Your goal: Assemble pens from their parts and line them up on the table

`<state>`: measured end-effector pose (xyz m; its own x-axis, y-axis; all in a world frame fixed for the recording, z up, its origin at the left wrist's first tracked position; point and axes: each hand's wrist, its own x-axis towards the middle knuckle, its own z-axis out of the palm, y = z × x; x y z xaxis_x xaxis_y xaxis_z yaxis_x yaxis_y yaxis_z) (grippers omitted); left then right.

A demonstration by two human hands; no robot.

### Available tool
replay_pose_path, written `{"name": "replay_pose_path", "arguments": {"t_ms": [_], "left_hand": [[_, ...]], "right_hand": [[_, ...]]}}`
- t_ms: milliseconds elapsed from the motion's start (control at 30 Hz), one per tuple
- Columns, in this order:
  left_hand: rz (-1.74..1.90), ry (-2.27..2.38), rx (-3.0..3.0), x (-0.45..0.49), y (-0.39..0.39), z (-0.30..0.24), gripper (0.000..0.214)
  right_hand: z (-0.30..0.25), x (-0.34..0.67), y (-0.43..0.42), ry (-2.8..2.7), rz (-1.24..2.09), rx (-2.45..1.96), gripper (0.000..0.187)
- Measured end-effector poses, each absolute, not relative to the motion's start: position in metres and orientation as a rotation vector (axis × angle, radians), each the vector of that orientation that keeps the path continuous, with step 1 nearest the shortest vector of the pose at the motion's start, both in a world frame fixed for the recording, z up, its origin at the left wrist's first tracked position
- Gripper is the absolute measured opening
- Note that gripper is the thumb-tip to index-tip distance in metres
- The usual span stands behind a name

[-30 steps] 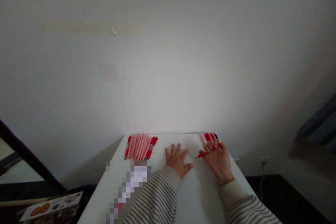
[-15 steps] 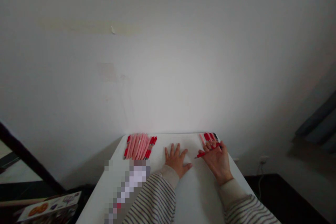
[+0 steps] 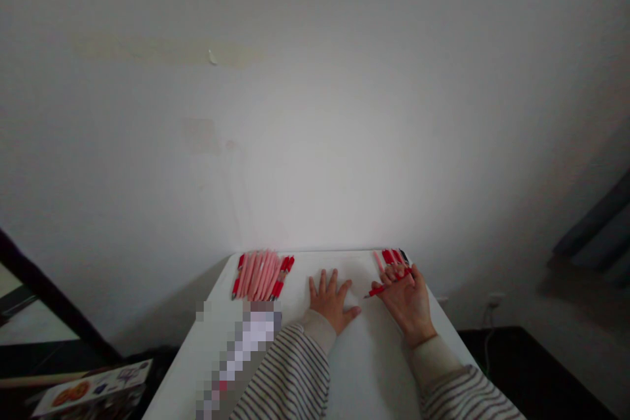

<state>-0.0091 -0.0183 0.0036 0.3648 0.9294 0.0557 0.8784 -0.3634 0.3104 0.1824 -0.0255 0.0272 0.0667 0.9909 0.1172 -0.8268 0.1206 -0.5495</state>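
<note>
My left hand (image 3: 332,302) lies flat on the white table (image 3: 364,367), palm down with its fingers spread, holding nothing. My right hand (image 3: 407,302) rests to its right, and its fingers hold a red pen (image 3: 381,289) that points left across the table. Just beyond its fingertips lies a small group of red and pink pens (image 3: 391,257) at the table's far right. A larger row of pink and red pens (image 3: 262,274) lies side by side at the far left.
The table stands against a plain white wall (image 3: 315,111). A blurred-out patch (image 3: 241,348) covers part of the table's left side. A printed box (image 3: 91,390) sits low at the left, beyond the table edge. A dark floor shows at the right.
</note>
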Motion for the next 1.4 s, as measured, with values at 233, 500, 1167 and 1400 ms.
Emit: {"name": "replay_pose_path", "arguments": {"t_ms": [233,500,1167,1400], "left_hand": [[0.331,1.611,2.394,-0.009,-0.019,0.004,0.074],[0.318,1.605,2.396,-0.009,-0.018,0.004,0.075],[0.730,1.663,2.179,-0.005,-0.015,0.020,0.045],[1.251,1.437,2.131,-0.006,-0.004,0.013,0.036]], "right_hand": [[0.029,0.181,-0.025,-0.465,1.447,-0.361,0.033],[0.029,0.180,-0.027,-0.498,1.416,-0.355,0.039],[0.011,0.184,-0.017,-1.156,0.721,-0.998,0.037],[0.002,0.175,-0.019,-1.582,0.551,-1.124,0.029]]}}
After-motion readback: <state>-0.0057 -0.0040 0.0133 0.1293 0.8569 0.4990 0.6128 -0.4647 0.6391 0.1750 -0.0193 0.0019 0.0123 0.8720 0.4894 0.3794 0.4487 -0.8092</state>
